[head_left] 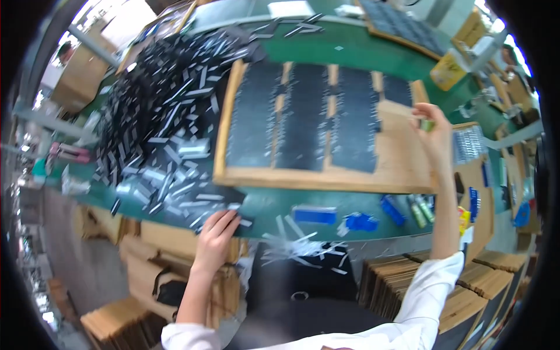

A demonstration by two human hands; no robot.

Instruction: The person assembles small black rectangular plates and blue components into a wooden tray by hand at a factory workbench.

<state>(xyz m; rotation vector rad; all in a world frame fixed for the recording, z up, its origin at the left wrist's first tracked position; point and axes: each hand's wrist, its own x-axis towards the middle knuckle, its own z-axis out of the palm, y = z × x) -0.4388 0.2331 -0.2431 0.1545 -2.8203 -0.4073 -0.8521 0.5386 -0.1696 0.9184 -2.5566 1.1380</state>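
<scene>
My left hand (217,232) is at the table's near edge, fingers bunched together at the fringe of a big heap of small black strips (175,87). Its fingertips touch dark pieces there; what they pinch, if anything, is hidden. My right hand (433,131) is raised over the right end of a shallow wood-coloured tray (326,179), closed on a small green object (427,125) whose kind is unclear. Inside the tray, several columns of black strips (300,116) lie in neat rows with light ends along their edges. The tray's right part shows bare brown board (402,157).
A blue block (315,215), blue pieces (361,222) and green-labelled tubes (419,213) line the green table's near edge. Clear slips (297,248) hang over it. Stacked brown-edged boards (391,280) stand below right. A yellow container (448,71) and another filled tray (402,26) are farther back.
</scene>
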